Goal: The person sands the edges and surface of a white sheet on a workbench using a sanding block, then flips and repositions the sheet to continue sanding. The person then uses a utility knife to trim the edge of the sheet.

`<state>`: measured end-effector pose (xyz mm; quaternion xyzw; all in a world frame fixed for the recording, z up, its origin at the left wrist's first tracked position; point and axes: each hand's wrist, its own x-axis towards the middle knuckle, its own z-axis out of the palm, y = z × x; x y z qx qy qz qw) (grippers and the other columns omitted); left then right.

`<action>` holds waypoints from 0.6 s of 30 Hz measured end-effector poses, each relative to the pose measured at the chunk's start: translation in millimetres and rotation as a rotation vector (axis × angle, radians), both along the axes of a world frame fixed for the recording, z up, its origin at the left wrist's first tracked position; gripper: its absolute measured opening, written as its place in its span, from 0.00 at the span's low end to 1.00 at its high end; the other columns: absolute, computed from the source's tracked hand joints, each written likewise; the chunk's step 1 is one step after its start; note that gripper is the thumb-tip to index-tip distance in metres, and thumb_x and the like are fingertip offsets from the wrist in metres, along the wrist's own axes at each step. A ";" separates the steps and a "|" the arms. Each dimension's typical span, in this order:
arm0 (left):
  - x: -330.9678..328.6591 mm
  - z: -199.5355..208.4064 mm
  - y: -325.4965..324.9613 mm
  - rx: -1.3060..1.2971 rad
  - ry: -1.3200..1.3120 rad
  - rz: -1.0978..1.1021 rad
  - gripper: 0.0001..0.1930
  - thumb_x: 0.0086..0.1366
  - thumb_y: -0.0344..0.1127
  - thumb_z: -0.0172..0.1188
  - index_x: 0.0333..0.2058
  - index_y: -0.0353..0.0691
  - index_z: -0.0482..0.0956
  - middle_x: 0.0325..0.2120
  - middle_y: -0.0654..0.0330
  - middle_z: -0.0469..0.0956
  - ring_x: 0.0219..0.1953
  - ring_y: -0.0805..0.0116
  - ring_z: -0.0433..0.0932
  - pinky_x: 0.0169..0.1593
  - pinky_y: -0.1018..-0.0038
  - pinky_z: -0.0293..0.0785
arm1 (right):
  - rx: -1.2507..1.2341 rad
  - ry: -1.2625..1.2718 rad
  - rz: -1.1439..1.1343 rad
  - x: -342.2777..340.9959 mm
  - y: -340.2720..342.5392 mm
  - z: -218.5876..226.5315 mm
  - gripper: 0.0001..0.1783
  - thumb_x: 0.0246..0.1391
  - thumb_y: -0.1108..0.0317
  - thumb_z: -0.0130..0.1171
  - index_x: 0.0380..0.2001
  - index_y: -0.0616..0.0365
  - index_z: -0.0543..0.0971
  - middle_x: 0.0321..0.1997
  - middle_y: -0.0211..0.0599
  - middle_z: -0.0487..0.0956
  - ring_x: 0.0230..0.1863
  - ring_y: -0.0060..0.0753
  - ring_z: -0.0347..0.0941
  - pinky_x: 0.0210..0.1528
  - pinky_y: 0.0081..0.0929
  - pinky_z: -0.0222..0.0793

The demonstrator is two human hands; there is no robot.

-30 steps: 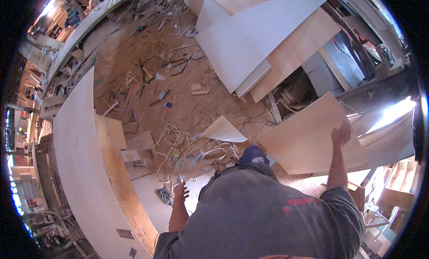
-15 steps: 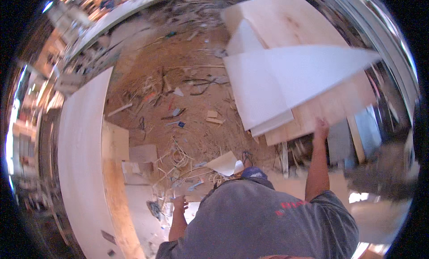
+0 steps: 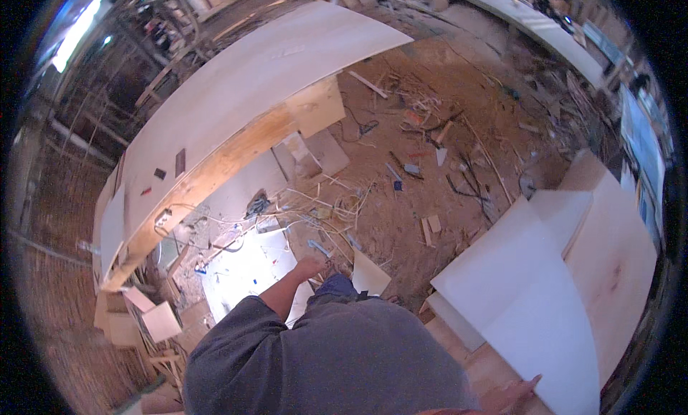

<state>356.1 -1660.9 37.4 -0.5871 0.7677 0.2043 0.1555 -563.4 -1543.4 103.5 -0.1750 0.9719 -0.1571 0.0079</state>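
Observation:
My left hand [image 3: 310, 266] hangs low in front of my body, with nothing visible in it and its fingers loosely apart. It is nearest to a strip of pale floor in bright light. Over on the right, my right hand [image 3: 527, 388] lies at the edge of a large white sheet [image 3: 530, 272], a finger stretched out against it. Most of that hand is dim and partly hidden by my shirt. Beneath the white sheet are plywood boards [image 3: 616, 272] with a pinkish wood face.
A long workbench with a pale top [image 3: 236, 78] curves along the left. Wood offcuts [image 3: 162, 322] are piled by its near end. Wood strips and a loose cable [image 3: 344, 207] litter the brown dusty floor [image 3: 401, 229]. A thin tan piece [image 3: 369, 274] lies near my feet.
My view has turned left, so the bench now fills more of the upper left and the white sheet sits lower right. My right hand remains by the boards; my left hand stays low.

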 end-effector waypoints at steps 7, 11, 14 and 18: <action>-24.0 -47.1 20.2 0.158 -0.185 -0.188 0.15 0.63 0.38 0.58 0.47 0.56 0.86 0.38 0.58 0.86 0.43 0.54 0.85 0.46 0.56 0.81 | 0.049 0.242 0.148 -2.4 -43.9 6.9 0.32 0.66 0.68 0.52 0.71 0.60 0.61 0.56 0.41 0.79 0.47 0.37 0.79 0.46 0.59 0.73; -56.5 -49.9 -6.4 0.090 0.213 0.183 0.11 0.59 0.41 0.62 0.38 0.49 0.89 0.36 0.54 0.86 0.41 0.53 0.86 0.45 0.54 0.82 | -0.023 0.515 0.381 -30.1 -101.4 25.2 0.34 0.66 0.71 0.50 0.74 0.59 0.57 0.58 0.40 0.78 0.46 0.36 0.79 0.45 0.63 0.73; -66.4 -57.6 -60.7 0.004 0.345 0.289 0.12 0.58 0.42 0.65 0.38 0.48 0.89 0.38 0.51 0.86 0.43 0.51 0.85 0.46 0.54 0.81 | -0.103 1.006 0.618 -67.2 -169.1 59.0 0.36 0.67 0.72 0.48 0.76 0.58 0.54 0.59 0.40 0.78 0.46 0.36 0.79 0.44 0.66 0.73; -24.7 -83.1 -32.6 0.166 0.747 0.725 0.18 0.60 0.49 0.65 0.42 0.45 0.89 0.42 0.47 0.84 0.47 0.48 0.84 0.51 0.55 0.79 | -0.494 0.473 0.816 36.1 -327.3 130.2 0.33 0.67 0.72 0.49 0.73 0.59 0.57 0.58 0.40 0.78 0.46 0.37 0.79 0.44 0.63 0.74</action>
